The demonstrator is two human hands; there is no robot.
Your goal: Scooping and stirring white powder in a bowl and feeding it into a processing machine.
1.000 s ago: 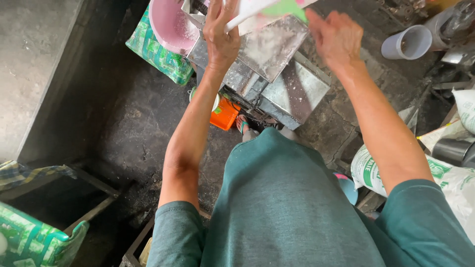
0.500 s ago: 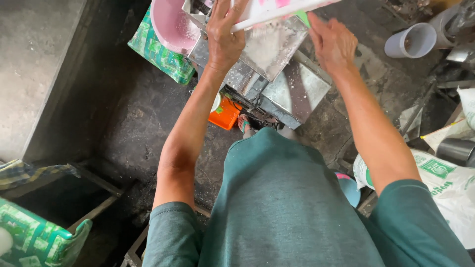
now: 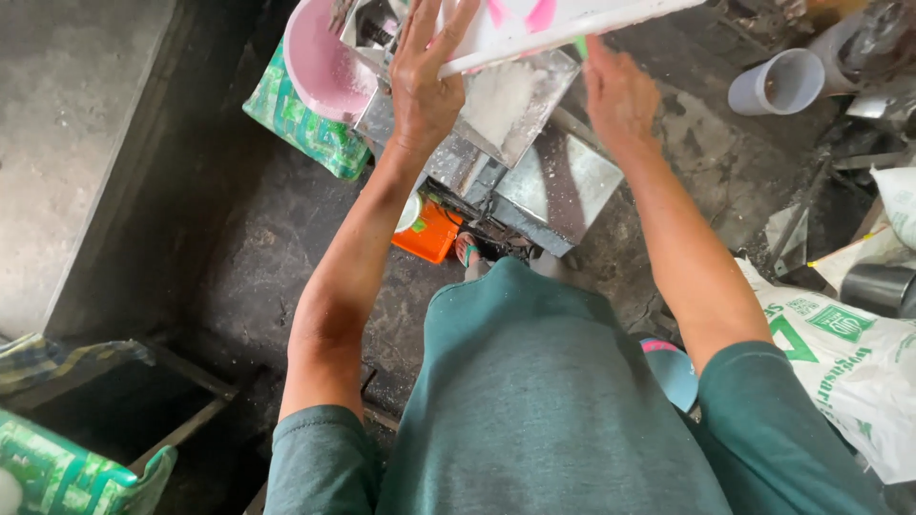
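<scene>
Fabric of a green shirt point(image 3: 544, 401) is filling the bottom centre of the frame, and both bare forearms are stretching upward from it. At upper centre the left hand point(image 3: 425, 81) is pressing flat, fingers spread apart, against the underside of a white sack point(image 3: 563, 21) marked with pink and green, which is lying tilted across the top edge. The right hand point(image 3: 618, 93) is sitting just right of it, fingers together under the sack's lower edge; whether it is gripping is unclear. Beneath the sack a metal hopper point(image 3: 510, 105) is holding white powder. A pink bowl point(image 3: 320, 67) is resting at upper left, beside the hopper.
</scene>
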